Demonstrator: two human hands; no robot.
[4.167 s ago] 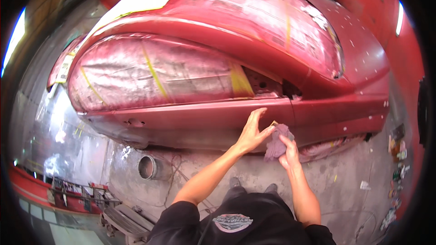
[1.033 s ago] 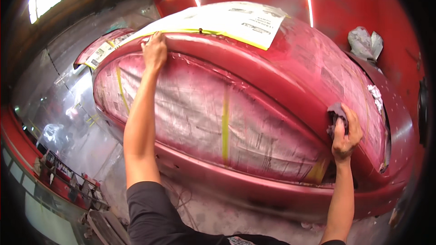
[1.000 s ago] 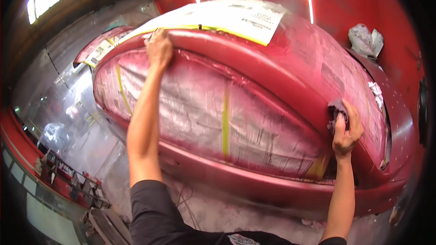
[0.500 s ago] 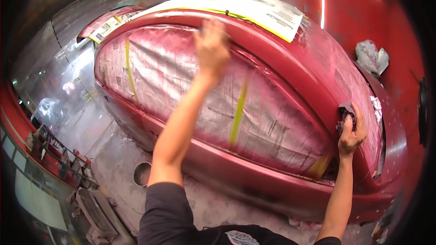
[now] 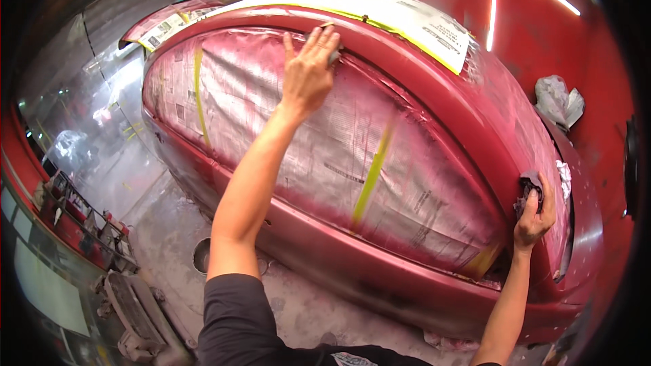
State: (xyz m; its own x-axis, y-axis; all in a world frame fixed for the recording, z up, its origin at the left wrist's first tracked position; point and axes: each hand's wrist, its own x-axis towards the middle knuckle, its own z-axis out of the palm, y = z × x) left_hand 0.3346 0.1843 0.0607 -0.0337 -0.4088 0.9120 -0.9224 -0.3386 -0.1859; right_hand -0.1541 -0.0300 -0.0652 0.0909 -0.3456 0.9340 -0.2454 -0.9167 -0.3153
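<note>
A red car body (image 5: 407,105) stands before me, with its side windows masked by paint-dusted paper (image 5: 271,105). My left hand (image 5: 308,74) lies on the curved roof rail above the windows, fingers stretched. Under it, the edge of a thin grey pad (image 5: 333,58) shows; most of that piece is hidden by the fingers. Farther right, my right hand (image 5: 534,220) rests low on the rear pillar. A crumpled dark purple-grey cloth (image 5: 528,188) is gripped between its thumb and fingers, against the paint.
White masking paper (image 5: 407,24) with yellow tape covers the roof. Crumpled plastic sheeting (image 5: 559,100) hangs by the red wall at the right. On the floor at left are a round bowl (image 5: 201,255), a rack of tools (image 5: 88,224) and a dusty long part (image 5: 139,318).
My left hand, blurred earlier, now shows sharply on the roof rail with its fingers more spread. The right hand keeps its cloth at the pillar. The whole view has shifted slightly.
</note>
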